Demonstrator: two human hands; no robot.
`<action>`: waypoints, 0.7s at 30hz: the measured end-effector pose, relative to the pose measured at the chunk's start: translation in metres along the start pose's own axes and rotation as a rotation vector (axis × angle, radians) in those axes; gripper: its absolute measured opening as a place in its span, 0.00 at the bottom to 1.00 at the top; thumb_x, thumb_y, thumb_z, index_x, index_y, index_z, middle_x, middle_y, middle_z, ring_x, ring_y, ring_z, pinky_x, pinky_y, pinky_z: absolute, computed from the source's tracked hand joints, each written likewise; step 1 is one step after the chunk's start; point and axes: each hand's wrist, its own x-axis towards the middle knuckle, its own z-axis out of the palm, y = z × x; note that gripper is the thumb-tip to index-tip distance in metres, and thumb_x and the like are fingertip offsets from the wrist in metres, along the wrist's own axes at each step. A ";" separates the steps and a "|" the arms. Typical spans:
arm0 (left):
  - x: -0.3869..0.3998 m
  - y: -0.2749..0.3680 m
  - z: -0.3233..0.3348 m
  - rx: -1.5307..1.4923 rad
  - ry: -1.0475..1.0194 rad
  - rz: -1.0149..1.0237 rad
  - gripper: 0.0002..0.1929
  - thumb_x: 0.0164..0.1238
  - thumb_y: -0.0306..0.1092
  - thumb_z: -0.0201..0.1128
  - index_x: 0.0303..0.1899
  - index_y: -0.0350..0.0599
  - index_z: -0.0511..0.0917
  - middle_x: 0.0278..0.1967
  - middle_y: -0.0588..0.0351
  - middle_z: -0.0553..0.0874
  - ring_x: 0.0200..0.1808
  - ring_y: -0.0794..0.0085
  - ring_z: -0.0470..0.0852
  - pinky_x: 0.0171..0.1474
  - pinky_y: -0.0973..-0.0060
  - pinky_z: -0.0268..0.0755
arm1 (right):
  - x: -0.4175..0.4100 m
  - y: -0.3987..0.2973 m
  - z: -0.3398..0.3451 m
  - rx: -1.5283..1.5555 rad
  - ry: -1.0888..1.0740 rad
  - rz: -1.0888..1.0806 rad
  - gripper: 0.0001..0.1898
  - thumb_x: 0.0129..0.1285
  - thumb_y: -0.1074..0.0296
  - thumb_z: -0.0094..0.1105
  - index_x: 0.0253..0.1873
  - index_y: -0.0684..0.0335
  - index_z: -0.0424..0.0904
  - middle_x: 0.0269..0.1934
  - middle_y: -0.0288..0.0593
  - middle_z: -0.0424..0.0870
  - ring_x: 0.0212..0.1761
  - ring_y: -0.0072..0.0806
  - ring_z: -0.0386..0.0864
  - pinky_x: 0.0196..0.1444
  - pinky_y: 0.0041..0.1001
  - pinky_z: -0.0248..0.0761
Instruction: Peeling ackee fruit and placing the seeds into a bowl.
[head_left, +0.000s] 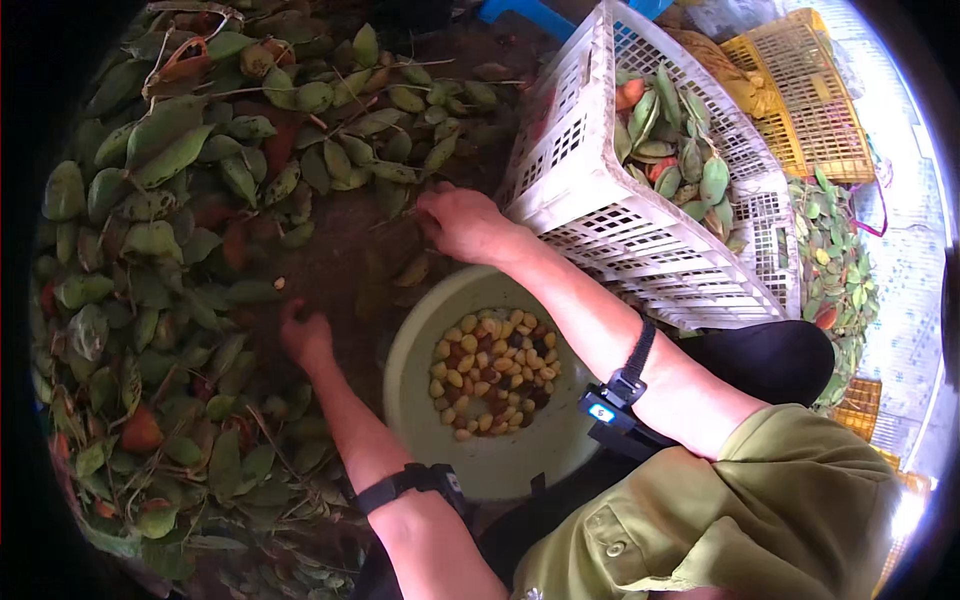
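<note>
My left hand (307, 334) is low beside the leaf heap, its fingers bent, and whether it holds anything is unclear. A small pale piece (279, 283) shows just past its fingertips. Farther up, my right hand (465, 225) is curled at the edge of the green leaves (352, 161), near the white crate's corner; its fingertips are partly hidden. Below the right hand, between my forearms, stands a pale green plastic basin (416, 420). Small yellow and brown roundish fruits or nuts (495, 367) cover part of its bottom.
A white plastic crate (577, 165), tilted, holds green leaves and reddish pieces (671, 150). Behind it are a yellow crate (817, 97) and more leaves (832, 262). Part of a blue plastic object (529, 15) shows at the top. Leaves with twigs are heaped along the left.
</note>
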 end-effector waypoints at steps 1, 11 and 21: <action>-0.001 0.004 -0.004 -0.019 0.022 0.059 0.23 0.45 0.29 0.62 0.49 0.42 0.77 0.40 0.47 0.84 0.43 0.61 0.82 0.49 0.66 0.72 | 0.001 0.002 0.004 0.003 0.016 -0.015 0.16 0.61 0.60 0.55 0.52 0.58 0.75 0.44 0.48 0.78 0.46 0.45 0.78 0.46 0.39 0.72; -0.065 0.066 0.016 0.310 -0.604 0.154 0.25 0.50 0.29 0.64 0.54 0.38 0.73 0.49 0.45 0.81 0.52 0.57 0.78 0.53 0.62 0.70 | 0.014 0.016 0.028 -0.175 -0.375 0.056 0.34 0.57 0.66 0.55 0.69 0.53 0.54 0.67 0.65 0.52 0.55 0.54 0.74 0.53 0.45 0.71; -0.081 0.070 0.008 0.440 -0.648 0.247 0.26 0.55 0.26 0.60 0.59 0.42 0.68 0.58 0.42 0.74 0.59 0.50 0.72 0.60 0.62 0.64 | 0.027 0.024 0.041 -0.373 -0.204 -0.267 0.09 0.51 0.70 0.54 0.34 0.63 0.83 0.32 0.50 0.84 0.37 0.46 0.82 0.38 0.41 0.76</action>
